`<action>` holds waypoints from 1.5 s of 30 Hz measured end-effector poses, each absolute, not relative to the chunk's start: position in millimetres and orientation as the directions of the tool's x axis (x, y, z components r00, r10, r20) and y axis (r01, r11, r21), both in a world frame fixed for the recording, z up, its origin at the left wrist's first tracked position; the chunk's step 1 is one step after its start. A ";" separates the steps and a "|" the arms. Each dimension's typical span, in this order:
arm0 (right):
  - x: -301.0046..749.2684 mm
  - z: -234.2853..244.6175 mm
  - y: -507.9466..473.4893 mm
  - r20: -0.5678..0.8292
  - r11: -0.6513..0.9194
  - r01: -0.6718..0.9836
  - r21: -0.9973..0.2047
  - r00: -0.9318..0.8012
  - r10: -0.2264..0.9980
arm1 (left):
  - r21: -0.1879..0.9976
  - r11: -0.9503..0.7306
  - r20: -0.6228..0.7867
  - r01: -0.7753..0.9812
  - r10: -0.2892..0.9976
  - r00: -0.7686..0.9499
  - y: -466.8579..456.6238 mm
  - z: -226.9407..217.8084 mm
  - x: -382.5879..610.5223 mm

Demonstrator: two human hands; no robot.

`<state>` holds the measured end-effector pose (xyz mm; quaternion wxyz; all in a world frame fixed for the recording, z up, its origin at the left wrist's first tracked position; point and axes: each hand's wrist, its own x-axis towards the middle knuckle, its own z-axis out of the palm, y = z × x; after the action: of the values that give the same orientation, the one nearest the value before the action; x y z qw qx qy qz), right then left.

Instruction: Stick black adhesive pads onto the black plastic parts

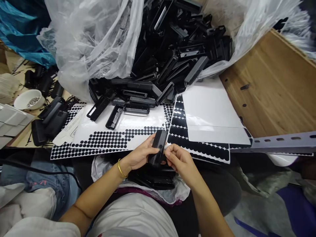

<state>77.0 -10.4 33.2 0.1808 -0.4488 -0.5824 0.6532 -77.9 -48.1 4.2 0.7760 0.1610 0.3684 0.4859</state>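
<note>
My left hand [143, 154] grips a black plastic case [159, 144] with a carbon-fibre pattern and a small round spot on its face. The thumb lies across the case. At its right edge my right hand [179, 159] is closed in a pinch; whatever its fingertips hold is too small to make out. Just beyond the hands lies a white sheet of round black stickers [108, 140], partly peeled off. A second sheet with larger black dots [197, 144] lies to the right. More black cases [158, 181] rest in a bag on my lap.
A large heap of black plastic cases [170, 65] spills from a clear plastic bag [98, 42]. At right stands a wooden board [276, 82] beside a slotted metal rail [283, 140]. On the left are a white bowl [21, 100] of small metal parts and another person's denim-clad leg [49, 181].
</note>
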 end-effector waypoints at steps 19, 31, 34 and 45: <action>63.8 33.3 -9.6 -0.347 -0.173 0.346 -0.922 -0.543 0.765 | 0.634 0.515 -0.477 -0.576 0.847 0.233 -51.2 4.3 -79.1; 62.1 24.8 -11.3 -0.205 0.084 0.469 -0.879 -0.532 0.822 | 0.578 0.536 -0.543 -0.616 0.816 0.200 -49.7 11.1 -78.4; 61.9 25.1 -10.9 -0.190 0.097 0.462 -0.881 -0.535 0.823 | 0.538 0.541 -0.557 -0.647 0.804 0.208 -48.6 12.3 -79.3; 60.9 25.1 -8.3 -0.155 0.125 0.458 -0.880 -0.526 0.836 | 0.511 0.530 -0.488 -0.677 0.827 0.279 -47.8 8.2 -84.3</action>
<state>60.9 -8.3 25.1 0.1940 -0.4465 -0.7245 0.4880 -84.3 -47.8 8.2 0.7932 0.1020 0.3686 0.4739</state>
